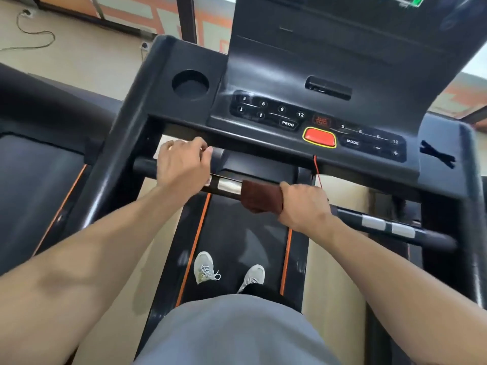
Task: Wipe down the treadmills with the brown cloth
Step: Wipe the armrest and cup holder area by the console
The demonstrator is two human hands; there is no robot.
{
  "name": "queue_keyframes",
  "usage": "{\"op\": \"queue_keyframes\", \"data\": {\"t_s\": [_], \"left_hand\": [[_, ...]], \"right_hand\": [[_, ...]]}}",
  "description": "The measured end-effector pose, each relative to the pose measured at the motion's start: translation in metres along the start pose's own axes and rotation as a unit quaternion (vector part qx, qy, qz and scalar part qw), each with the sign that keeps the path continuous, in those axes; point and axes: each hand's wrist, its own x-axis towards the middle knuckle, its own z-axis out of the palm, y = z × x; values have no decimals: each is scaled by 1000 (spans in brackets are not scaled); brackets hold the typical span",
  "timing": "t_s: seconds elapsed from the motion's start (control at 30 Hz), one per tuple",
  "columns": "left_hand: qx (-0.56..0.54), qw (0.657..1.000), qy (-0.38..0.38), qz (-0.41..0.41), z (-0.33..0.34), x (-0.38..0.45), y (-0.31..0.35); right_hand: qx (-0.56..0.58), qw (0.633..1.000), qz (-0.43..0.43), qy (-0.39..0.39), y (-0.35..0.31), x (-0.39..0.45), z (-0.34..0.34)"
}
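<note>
The left hand curls over the black treadmill's black tubular handlebar near its left end, apparently gripping it. Toward the bar's middle, the right hand wraps the folded brown cloth around the bar, beside a silver sensor plate.

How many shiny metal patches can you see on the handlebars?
3. One sits on the front bar between the left hand and the brown cloth; two are on the right side bar. The hands and cloth may hide others.
</note>
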Motion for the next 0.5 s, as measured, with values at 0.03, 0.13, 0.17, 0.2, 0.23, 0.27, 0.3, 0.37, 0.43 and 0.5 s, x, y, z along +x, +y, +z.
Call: {"op": "queue_keyframes", "data": {"t_s": [0.03,0.13,0.17,0.2,0.23,0.27,0.3,0.37,0.43,0.5], "left_hand": [[40,998,-34,-23,0,-1,-9],[107,990,-86,-21,3,-3,-19],[103,990,-92,-17,5,-1,-18],[97,990,-97,-16,4,0,-15],[97,990,-98,-17,4,1,-13],[100,990,-94,-14,5,1,-11],[102,991,-86,-11,6,1,-11],[71,995,-64,-10,5,2,-15],[-60,997,-45,-37,-6,4,-24],[-212,972,-47,-96,-20,4,-31]], "right_hand": [[-9,1000,-1,-3,-6,2,-2],[-13,1000,-14,-20,-16,7,-6],[-3,999,-23,-30,-17,8,-10],[12,999,-37,-32,-22,10,-13],[34,998,-54,-27,-29,14,-16],[60,996,-69,-19,-43,19,-20],[87,993,-82,-8,-61,26,-25],[131,985,-108,17,-108,46,-34],[154,977,-142,48,-149,64,-40],[147,972,-173,58,-167,73,-45]]}}
